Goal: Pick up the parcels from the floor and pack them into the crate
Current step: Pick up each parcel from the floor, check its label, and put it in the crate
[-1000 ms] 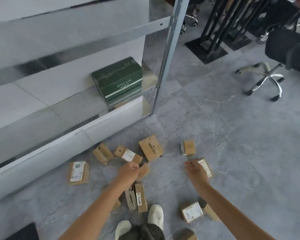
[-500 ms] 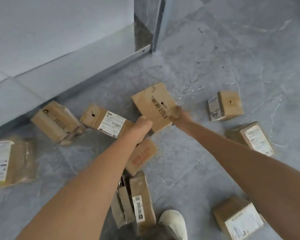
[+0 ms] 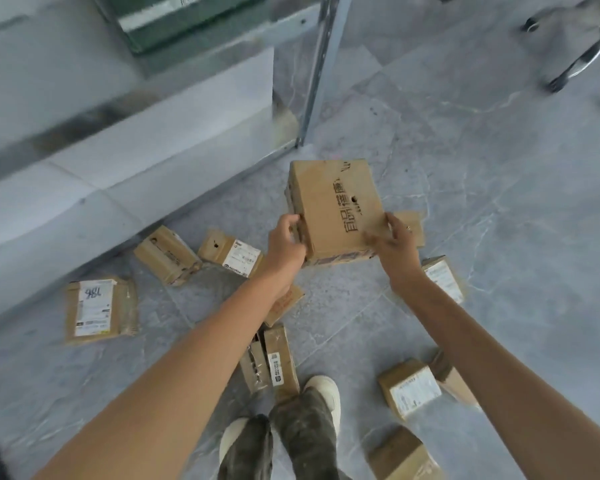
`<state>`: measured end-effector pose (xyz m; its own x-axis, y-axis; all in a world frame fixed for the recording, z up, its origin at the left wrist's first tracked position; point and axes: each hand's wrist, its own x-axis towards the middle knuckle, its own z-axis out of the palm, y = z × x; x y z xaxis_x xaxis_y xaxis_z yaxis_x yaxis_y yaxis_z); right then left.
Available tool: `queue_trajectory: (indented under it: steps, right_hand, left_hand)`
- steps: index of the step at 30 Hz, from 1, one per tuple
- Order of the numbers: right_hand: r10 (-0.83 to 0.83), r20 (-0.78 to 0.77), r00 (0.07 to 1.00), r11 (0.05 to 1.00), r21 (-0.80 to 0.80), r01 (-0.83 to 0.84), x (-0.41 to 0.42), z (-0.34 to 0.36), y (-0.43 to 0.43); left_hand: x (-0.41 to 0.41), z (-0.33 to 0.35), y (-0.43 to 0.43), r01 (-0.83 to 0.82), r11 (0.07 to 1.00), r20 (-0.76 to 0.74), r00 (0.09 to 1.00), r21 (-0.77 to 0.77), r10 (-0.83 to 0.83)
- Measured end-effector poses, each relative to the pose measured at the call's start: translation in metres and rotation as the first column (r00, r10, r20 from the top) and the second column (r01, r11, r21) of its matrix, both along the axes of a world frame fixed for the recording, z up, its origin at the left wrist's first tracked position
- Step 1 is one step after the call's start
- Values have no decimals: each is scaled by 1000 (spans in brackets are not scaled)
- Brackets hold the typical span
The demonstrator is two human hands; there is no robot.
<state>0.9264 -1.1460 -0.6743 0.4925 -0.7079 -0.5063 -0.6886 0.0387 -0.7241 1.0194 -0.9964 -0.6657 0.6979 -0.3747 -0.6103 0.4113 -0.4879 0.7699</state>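
Grey marble floor (image 3: 499, 237), scattered parcels (image 3: 101, 308), both hands (image 3: 286, 242) gripping box (image 3: 333, 206)

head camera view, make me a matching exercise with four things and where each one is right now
Things:
1. printed box
2. parcel marked 186
3. green box
4. white shoe

Places:
A. up on the shelf at top
B. held between the left hand and right hand
C. flat on the floor at far left
D. on the floor at bottom centre, beside two narrow parcels

Pairs: 1-B, 2-C, 3-A, 4-D
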Motion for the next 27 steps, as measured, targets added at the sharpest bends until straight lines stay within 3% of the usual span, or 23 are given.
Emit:
queue_trajectory:
  steps: [4,9,14,17,20,23,26,27]
  right_hand:
    - [-36,138,990,998,62,28,4,145,24]
    - [-48,313,948,999,8,48,11,315,51]
    - [-81,502,861,996,12,86,1,461,97]
    - [69,486,871,984,-178,21,-13,534,131]
    - [353,371,859,855,-500,-136,-39,599,170]
    - [605,260,753,700,-624,-347,-68,645,212]
    - [687,126,716,481,-817,-318,-88,663,235]
    - [681,126,721,450,-849,-276,-94,667,239]
  left_hand:
    - [10,154,16,-240,951,6,969,-197,246]
    - [19,336,47,-295,891,72,938,-344,338]
    - [17,463,92,-232,912,-162,969,-338,186]
    - [0,526,133,-169,812,-241,970,-558,35]
    - [-26,579,173,-207,715,-211,974,-667,85]
    - [-59,626,205,-228,693,-136,973,-684,186]
    - [-100,666,226,-254,675,-88,959,-692,271]
    - [-114,679,231,-259,683,-64,953,-684,297]
